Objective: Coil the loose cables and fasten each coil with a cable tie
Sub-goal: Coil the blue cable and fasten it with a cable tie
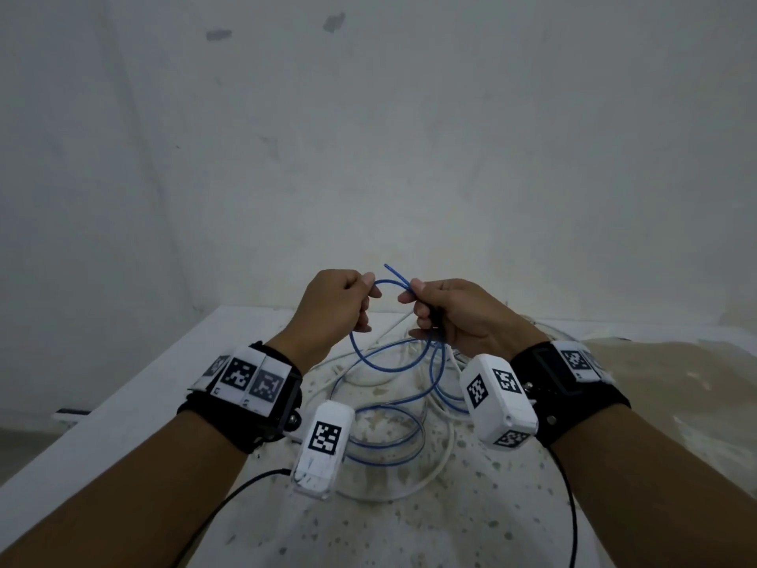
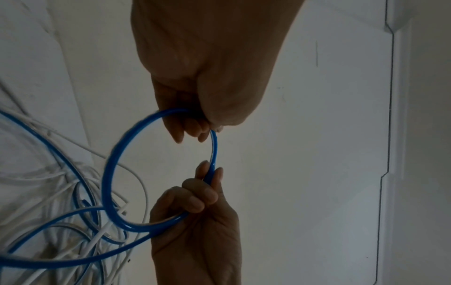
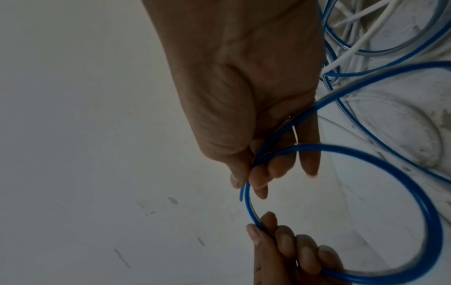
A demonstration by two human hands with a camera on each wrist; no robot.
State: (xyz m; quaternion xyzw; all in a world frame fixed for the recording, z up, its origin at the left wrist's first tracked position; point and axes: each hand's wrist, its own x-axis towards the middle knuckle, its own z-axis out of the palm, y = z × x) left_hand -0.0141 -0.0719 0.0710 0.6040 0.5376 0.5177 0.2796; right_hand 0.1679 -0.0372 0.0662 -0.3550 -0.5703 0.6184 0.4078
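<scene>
Both hands hold a thin blue cable (image 1: 385,367) up above the table. My left hand (image 1: 366,286) pinches the top of a small loop (image 2: 105,173) between thumb and fingers. My right hand (image 1: 411,293) grips the same cable where two strands cross, and a short end sticks up past its thumb. In the right wrist view the loop (image 3: 329,148) runs from my right fingers (image 3: 258,179) round to the left hand (image 3: 292,250) below. The rest of the blue cable trails down onto the table in loose turns. Something dark shows inside the right fist; I cannot tell what it is.
White cables (image 1: 434,473) and clear tubing (image 3: 390,52) lie tangled with the blue one on a speckled white table (image 1: 409,526). The table's left edge (image 1: 123,403) runs diagonally, and a bare white wall stands close behind.
</scene>
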